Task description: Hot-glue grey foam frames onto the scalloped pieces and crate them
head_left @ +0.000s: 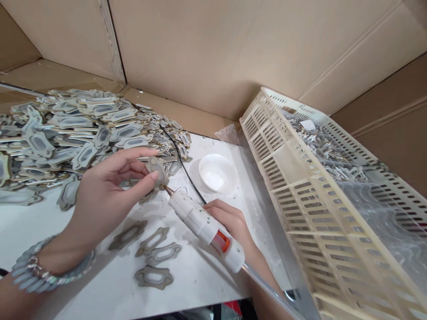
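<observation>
Between the thumb and fingers of my left hand (110, 186) is a small grey metal plate (158, 170), held up over the table. My right hand (230, 222) is wrapped round a white pen-like tool (196, 218) with an orange part in its body and a clear tube at its rear. The tool's metal tip meets the lower edge of the held plate, or lies just beside it. Below my left hand, several flat plates with oval openings (154, 277) lie on the white table (100, 284). Part of my right hand is hidden behind the tool.
A large pile of similar plates (73, 120) covers the back left. A white bowl (218, 173) stands beyond my right hand, with a black cable (187, 171) beside it. A cream plastic crate (287, 178) holding parts is at the right. Cardboard walls (200, 53) rise behind.
</observation>
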`<state>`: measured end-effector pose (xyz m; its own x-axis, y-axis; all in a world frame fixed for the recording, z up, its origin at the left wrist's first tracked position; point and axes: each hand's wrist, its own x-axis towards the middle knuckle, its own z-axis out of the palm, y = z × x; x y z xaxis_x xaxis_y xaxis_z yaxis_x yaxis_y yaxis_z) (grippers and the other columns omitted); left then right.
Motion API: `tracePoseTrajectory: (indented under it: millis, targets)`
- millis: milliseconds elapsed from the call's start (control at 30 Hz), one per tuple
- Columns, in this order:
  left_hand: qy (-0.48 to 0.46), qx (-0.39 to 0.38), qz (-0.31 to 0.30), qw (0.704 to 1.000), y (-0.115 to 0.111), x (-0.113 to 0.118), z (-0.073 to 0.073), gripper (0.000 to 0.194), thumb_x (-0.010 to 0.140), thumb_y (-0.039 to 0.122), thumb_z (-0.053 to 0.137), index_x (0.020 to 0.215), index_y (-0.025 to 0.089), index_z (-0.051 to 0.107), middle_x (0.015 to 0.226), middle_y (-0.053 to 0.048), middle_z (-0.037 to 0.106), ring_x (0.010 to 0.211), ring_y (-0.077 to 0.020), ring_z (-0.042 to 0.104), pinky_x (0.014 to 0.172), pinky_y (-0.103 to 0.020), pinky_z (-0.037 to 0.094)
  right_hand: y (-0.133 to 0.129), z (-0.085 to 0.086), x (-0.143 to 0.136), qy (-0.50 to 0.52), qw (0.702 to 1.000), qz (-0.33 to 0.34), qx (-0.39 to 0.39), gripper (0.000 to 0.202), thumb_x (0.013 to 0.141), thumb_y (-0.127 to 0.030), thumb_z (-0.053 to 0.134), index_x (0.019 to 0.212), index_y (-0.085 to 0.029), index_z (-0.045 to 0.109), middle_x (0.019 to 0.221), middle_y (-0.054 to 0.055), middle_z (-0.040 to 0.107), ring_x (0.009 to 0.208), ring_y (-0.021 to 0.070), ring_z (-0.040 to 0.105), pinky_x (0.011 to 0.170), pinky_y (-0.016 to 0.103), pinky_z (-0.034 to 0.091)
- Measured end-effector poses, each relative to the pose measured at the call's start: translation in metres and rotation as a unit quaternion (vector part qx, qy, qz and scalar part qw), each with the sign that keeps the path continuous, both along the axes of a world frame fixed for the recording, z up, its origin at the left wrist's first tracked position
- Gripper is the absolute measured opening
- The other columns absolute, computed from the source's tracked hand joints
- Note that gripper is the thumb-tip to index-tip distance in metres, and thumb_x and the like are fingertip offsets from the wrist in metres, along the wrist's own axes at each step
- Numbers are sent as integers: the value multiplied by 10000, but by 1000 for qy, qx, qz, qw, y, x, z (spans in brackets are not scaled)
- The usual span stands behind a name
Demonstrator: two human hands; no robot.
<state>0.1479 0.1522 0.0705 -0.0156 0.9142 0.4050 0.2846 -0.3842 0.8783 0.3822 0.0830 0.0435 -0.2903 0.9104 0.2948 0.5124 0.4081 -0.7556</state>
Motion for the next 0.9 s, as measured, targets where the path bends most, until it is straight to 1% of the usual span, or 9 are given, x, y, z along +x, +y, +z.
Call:
tracePoseTrajectory:
  millis: [133,367,567,667,767,900]
  targets:
    - [7,10,4,1000,0,0,-1,304,777,327,741,1081,319,742,768,36,670,657,-90,617,639,-150,555,0,-1,0,5,1000,1,-5,140,885,-209,545,834,-212,675,866,42,689,771,176,663,678,274,474]
    - [10,11,13,1000,1,0,-2,316,791,343,735,1105,305,736,755,31,658,643,-107,612,620,-185,561,1,0,2,10,1000,2,-9,130,864,-175,550,829,-209,670,871,32,681,762,155,657,673,249,462]
    - [8,5,15,1000,0,-1,2,307,789,325,734,1094,294,736,753,31,659,651,-110,612,627,-186,557,2,5,2,-6,1000,2,-10,95,834,-182,580,813,-202,671,842,34,683,742,167,669,650,253,476]
    - [6,-2,14,1000,1,-2,4,314,778,311,742,1091,289,737,730,34,652,638,-105,602,606,-175,543,3,6,3,-20,1000,-21,-2,140,835,-157,540,803,-206,667,832,33,686,726,164,667,635,251,479]
    - [6,-8,20,1000,2,-1,5,337,758,332,742,1090,274,746,708,30,651,618,-112,591,599,-195,546,4,7,4,-23,998,-59,11,133,826,-145,546,758,-213,638,809,23,674,679,151,635,601,239,470]
    - [20,-31,64,997,6,-6,12,432,735,385,736,1145,247,739,707,25,656,610,-109,579,612,-208,537,7,6,7,-22,993,-111,35,154,871,-174,561,728,-216,600,762,1,633,597,128,560,567,229,438]
